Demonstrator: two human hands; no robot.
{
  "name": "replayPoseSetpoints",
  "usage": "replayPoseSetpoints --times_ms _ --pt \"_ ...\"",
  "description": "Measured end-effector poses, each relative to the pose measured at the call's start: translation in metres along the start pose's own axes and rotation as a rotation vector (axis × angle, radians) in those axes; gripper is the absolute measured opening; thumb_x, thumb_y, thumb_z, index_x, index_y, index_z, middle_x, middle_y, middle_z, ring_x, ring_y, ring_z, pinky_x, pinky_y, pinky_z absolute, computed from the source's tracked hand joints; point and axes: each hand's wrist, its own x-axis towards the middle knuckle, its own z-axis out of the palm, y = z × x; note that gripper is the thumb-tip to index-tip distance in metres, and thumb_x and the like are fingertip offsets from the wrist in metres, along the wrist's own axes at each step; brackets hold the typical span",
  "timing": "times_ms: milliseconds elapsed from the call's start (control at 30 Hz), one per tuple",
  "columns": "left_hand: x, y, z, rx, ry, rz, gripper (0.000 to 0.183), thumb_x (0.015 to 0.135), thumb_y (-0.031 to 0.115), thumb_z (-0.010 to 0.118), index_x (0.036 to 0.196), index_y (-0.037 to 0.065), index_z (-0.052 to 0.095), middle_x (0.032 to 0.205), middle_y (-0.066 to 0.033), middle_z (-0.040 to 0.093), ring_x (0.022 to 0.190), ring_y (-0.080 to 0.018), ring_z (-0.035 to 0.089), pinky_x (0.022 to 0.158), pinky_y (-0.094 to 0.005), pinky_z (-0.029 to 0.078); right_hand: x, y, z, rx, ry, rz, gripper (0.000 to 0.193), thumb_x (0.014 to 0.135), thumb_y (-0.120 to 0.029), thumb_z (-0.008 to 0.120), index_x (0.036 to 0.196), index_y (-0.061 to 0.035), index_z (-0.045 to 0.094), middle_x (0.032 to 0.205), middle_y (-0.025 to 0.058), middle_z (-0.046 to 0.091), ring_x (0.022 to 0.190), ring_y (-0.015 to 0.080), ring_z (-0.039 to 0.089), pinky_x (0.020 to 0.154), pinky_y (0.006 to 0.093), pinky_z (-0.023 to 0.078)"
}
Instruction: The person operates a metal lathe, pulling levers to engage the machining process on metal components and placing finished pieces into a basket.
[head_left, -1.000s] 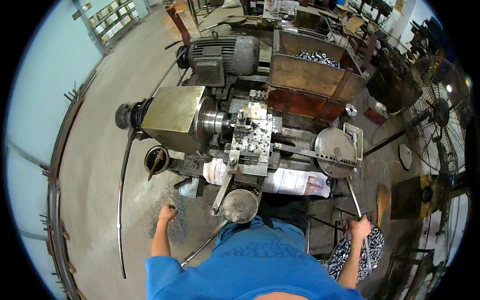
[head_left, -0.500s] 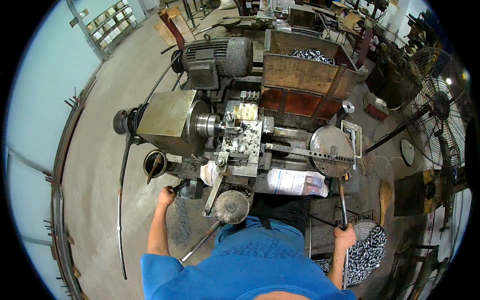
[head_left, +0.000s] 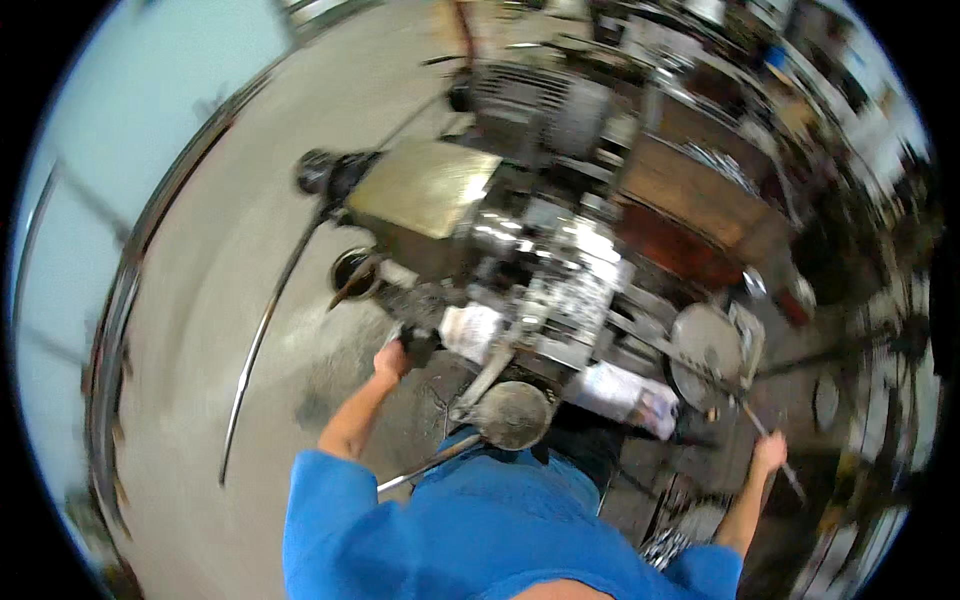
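Note:
My right hand (head_left: 770, 452) is wrapped round a long metal lever (head_left: 790, 475), which slants out from beside a round steel disc (head_left: 707, 345) at the machine's right end. At the machine's left front, my left hand (head_left: 392, 360) is closed on a dark handle-like piece (head_left: 408, 338); blur hides its exact shape. Between my hands stands the lathe-like machine, with a shiny cylindrical spindle (head_left: 497, 230) and a chip-strewn tool slide (head_left: 568, 305). A smaller round disc (head_left: 515, 415) with a rod handle (head_left: 430, 466) sits close to my body.
A wooden box (head_left: 690, 190) of metal parts stands behind the machine, beside a motor (head_left: 540, 105). A dark pot (head_left: 355, 272) sits left of the slide. Metal pieces (head_left: 665, 548) lie low right. A long rod (head_left: 262, 345) slants down over the floor at left.
My right hand has moved outward to the right and upward in the picture, with the lever swung the same way. My left hand keeps its grip. The whole view has turned and is blurred.

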Motion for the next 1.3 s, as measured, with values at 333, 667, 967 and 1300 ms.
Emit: replayPoseSetpoints --times_ms 333,667,967,1300 --pt "-0.007 -0.013 -0.043 0.080 -0.128 0.017 0.031 0.071 0.034 0.065 0.090 0.009 0.065 0.090 -0.0131 0.066 0.087 -0.0310 0.062 0.072 -0.0433 0.051 -0.024 -0.057 -0.041 0.260 0.077 -0.009 0.063 0.071 -0.023 0.059 0.129 -0.0068 0.044 0.124 0.0169 0.049 0.113 0.0344 0.046 0.093 0.0440 0.038" --pt "-0.045 -0.039 -0.231 -0.521 0.322 0.240 0.036 0.082 0.027 0.057 0.111 0.007 0.059 0.095 -0.0166 0.064 0.086 -0.0292 0.062 0.075 -0.0373 0.048 -0.062 -0.313 -0.335 1.139 0.124 -1.104 0.049 0.056 0.001 0.054 0.105 0.0037 0.059 0.109 0.0169 0.059 0.102 0.0296 0.055 0.090 0.0352 0.042" --pt "-0.100 -0.097 -0.234 0.066 0.629 -0.206 0.049 0.078 0.050 0.057 0.082 0.002 0.061 0.075 -0.0210 0.061 0.073 -0.0380 0.060 0.064 -0.0454 0.045 -0.122 -0.492 -0.377 0.281 0.080 -1.356 0.028 0.060 -0.022 0.062 0.081 -0.0054 0.069 0.096 0.0160 0.059 0.096 0.0305 0.052 0.083 0.0379 0.043" --pt "-0.123 -0.047 -0.231 -0.293 0.291 -0.202 0.035 0.073 0.030 0.067 0.071 -0.002 0.053 0.056 -0.0169 0.056 0.052 -0.0311 0.060 0.054 -0.0405 0.048 -0.115 -0.494 -0.364 0.299 0.108 -1.357 0.022 0.065 -0.021 0.059 0.077 -0.0048 0.068 0.078 0.0130 0.065 0.089 0.0284 0.057 0.098 0.0404 0.032"
